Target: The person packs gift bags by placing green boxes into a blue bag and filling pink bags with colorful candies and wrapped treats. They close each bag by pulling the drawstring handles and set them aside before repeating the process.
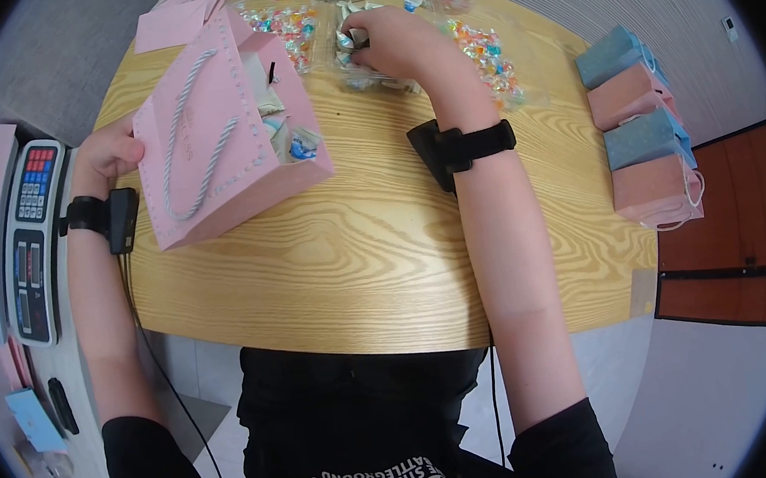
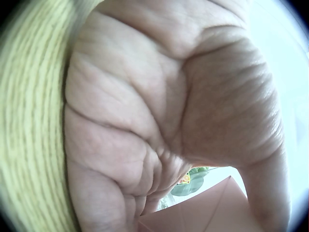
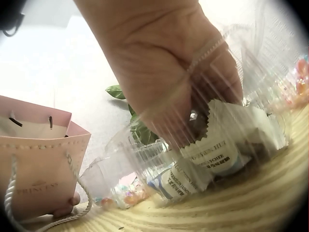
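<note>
Your left hand (image 1: 111, 150) grips one pink paper bag (image 1: 244, 165), boxy, tilted, with a twisted rope handle (image 1: 182, 129), at the left of the one wood-grained table (image 1: 340, 270). Your right hand (image 1: 403, 46) reaches, fingers bent, into one clear, ribbed plastic box (image 1: 380, 83) of saw-edged white packets (image 3: 212, 157); I cannot tell whether it pinches any. Two batches of glossy sweets (image 1: 483, 53) flank that box, and four bags in a row (image 1: 648, 141), two blue, two pink, stand at the right.

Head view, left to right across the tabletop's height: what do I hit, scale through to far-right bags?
Scale → left hand → rope-handled pink bag → right hand → colourful wrapped sweets → row of blue and pink bags.
</note>
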Demonstrator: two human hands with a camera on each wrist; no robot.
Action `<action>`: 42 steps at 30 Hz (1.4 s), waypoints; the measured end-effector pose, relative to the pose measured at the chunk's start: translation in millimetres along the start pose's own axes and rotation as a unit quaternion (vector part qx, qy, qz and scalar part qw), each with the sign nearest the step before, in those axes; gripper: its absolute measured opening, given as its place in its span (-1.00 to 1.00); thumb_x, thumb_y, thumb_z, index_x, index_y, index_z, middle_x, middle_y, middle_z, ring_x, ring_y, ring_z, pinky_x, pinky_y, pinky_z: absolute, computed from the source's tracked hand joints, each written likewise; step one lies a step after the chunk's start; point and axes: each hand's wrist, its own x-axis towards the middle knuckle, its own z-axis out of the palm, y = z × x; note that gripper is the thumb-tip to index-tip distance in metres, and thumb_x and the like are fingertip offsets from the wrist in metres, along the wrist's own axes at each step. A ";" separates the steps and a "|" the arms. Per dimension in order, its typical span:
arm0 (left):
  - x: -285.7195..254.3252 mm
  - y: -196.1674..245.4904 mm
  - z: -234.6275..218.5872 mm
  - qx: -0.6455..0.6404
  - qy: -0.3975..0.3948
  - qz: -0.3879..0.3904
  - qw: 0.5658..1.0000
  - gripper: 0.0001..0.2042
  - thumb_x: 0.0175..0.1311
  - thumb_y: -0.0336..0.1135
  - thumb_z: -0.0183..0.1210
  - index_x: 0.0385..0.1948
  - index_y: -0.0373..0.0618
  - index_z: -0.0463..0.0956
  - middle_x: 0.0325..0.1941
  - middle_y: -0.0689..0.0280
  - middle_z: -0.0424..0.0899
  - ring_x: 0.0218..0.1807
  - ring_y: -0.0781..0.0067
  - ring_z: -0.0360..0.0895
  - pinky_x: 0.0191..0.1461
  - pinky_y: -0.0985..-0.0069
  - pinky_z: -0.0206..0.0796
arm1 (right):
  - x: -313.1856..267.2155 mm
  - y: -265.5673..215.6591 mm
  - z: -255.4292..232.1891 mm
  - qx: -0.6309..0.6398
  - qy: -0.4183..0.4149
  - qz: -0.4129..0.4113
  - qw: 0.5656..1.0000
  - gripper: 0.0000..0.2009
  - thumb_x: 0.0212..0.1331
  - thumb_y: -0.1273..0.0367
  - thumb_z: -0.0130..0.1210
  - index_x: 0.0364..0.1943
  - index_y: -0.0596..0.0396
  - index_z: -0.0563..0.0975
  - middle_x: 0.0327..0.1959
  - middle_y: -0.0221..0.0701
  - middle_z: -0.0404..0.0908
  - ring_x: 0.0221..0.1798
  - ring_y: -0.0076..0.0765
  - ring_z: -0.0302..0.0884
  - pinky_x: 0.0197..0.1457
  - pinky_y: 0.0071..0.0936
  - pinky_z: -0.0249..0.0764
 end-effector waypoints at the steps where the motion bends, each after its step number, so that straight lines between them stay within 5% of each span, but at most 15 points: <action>1: 0.0 0.3 1.3 0.001 0.002 0.008 1.000 -0.02 -0.23 -0.14 0.43 0.27 -0.35 0.03 0.28 0.12 0.28 0.27 0.33 0.26 0.32 0.45 0.08 | 0.7 -0.4 0.3 0.004 0.004 0.015 1.000 -0.61 -0.06 0.31 0.22 -0.04 -0.10 0.52 -0.15 -0.24 0.60 -0.10 -0.09 0.54 -0.05 -0.28 0.47; 8: 0.8 0.6 2.2 -0.016 -0.011 0.005 1.000 -0.04 -0.22 -0.16 0.43 0.26 -0.36 0.04 0.28 0.12 0.28 0.26 0.32 0.27 0.31 0.45 0.10 | 1.9 5.0 -5.2 0.021 0.004 0.068 0.997 -0.72 -0.07 0.36 0.19 -0.18 -0.11 0.60 -0.26 -0.26 0.62 -0.20 -0.15 0.56 -0.12 -0.30 0.48; 15: 1.4 -0.5 3.8 -0.021 -0.006 0.007 1.000 -0.06 -0.22 -0.16 0.44 0.24 -0.37 0.07 0.24 0.11 0.32 0.24 0.33 0.30 0.27 0.45 0.16 | -4.0 12.2 -33.9 -0.006 0.067 0.033 0.997 -0.80 -0.05 0.33 0.20 -0.27 -0.06 0.62 -0.36 -0.32 0.62 -0.33 -0.26 0.57 -0.27 -0.40 0.47; 21: 2.6 -4.5 -1.3 -0.032 -0.012 0.011 0.999 -0.07 -0.22 -0.18 0.44 0.23 -0.37 0.09 0.23 0.12 0.33 0.23 0.34 0.32 0.26 0.46 0.18 | -13.6 -2.5 -67.6 0.087 0.072 0.096 0.989 -0.80 0.01 0.30 0.19 -0.26 -0.01 0.60 -0.49 -0.34 0.60 -0.44 -0.41 0.57 -0.35 -0.50 0.45; 24: 3.5 -2.8 1.2 -0.029 -0.011 0.014 0.999 -0.07 -0.23 -0.17 0.44 0.23 -0.37 0.10 0.23 0.12 0.33 0.22 0.34 0.32 0.26 0.47 0.18 | -37.3 -47.5 -108.4 0.078 0.063 0.056 0.993 -0.73 0.05 0.42 0.14 -0.13 0.16 0.54 -0.38 -0.28 0.60 -0.32 -0.43 0.52 -0.21 -0.50 0.43; 26: 2.6 0.1 5.7 -0.028 -0.015 0.015 0.999 -0.07 -0.23 -0.16 0.44 0.22 -0.37 0.11 0.23 0.12 0.34 0.22 0.34 0.32 0.26 0.47 0.18 | -50.7 -74.1 -126.7 0.189 -0.052 0.018 0.980 -0.74 0.06 0.42 0.11 -0.14 0.15 0.54 -0.41 -0.29 0.60 -0.34 -0.42 0.51 -0.23 -0.49 0.43; 28: 2.7 3.8 8.5 -0.019 -0.015 0.001 1.000 -0.06 -0.24 -0.16 0.45 0.23 -0.36 0.10 0.23 0.14 0.33 0.23 0.35 0.31 0.26 0.47 0.17 | -37.0 -74.1 -82.4 0.160 -0.030 -0.073 0.984 -0.76 -0.10 0.37 0.13 -0.27 -0.04 0.62 -0.38 -0.28 0.63 -0.28 -0.17 0.58 -0.21 -0.34 0.49; 30: 0.6 -1.8 -4.1 -0.001 -0.015 0.004 1.000 -0.05 -0.24 -0.15 0.45 0.23 -0.36 0.10 0.24 0.14 0.33 0.23 0.36 0.30 0.27 0.47 0.16 | -32.7 -94.2 -49.1 0.201 -0.042 -0.232 0.951 -0.73 -0.09 0.38 0.10 -0.23 0.08 0.59 -0.35 -0.20 0.62 -0.29 -0.11 0.57 -0.24 -0.33 0.48; 32: 2.2 -2.8 -8.2 0.017 -0.015 0.005 1.000 -0.05 -0.25 -0.15 0.45 0.24 -0.36 0.09 0.25 0.15 0.32 0.24 0.36 0.29 0.27 0.47 0.14 | -35.4 -115.1 -28.1 0.176 -0.064 -0.281 0.941 -0.75 -0.07 0.48 0.10 -0.23 0.15 0.56 -0.38 -0.16 0.59 -0.37 -0.14 0.55 -0.33 -0.41 0.45; 36: -0.5 -1.2 -3.0 -0.006 -0.005 -0.003 1.000 -0.03 -0.25 -0.14 0.45 0.25 -0.36 0.08 0.25 0.17 0.32 0.25 0.38 0.27 0.28 0.48 0.12 | -35.5 -116.2 -24.1 0.223 -0.090 -0.270 0.932 -0.69 -0.10 0.42 0.11 -0.17 0.13 0.56 -0.31 -0.16 0.61 -0.28 -0.07 0.58 -0.22 -0.34 0.50; 39: 0.1 -3.3 -0.7 -0.013 -0.003 0.008 1.000 -0.03 -0.26 -0.15 0.46 0.24 -0.35 0.08 0.24 0.16 0.32 0.25 0.38 0.28 0.28 0.48 0.13 | -32.8 -103.2 -39.6 0.231 -0.106 -0.234 0.938 -0.70 -0.07 0.39 0.15 -0.17 0.12 0.56 -0.39 -0.17 0.61 -0.34 -0.20 0.61 -0.26 -0.38 0.50; 42: 2.6 -7.1 -10.0 -0.011 -0.015 0.017 1.000 -0.04 -0.26 -0.17 0.46 0.25 -0.35 0.08 0.25 0.16 0.32 0.25 0.39 0.27 0.28 0.48 0.13 | -37.3 -92.9 -57.9 0.352 -0.171 -0.189 0.901 -0.70 -0.05 0.35 0.17 -0.17 0.11 0.56 -0.44 -0.19 0.61 -0.45 -0.35 0.61 -0.33 -0.42 0.49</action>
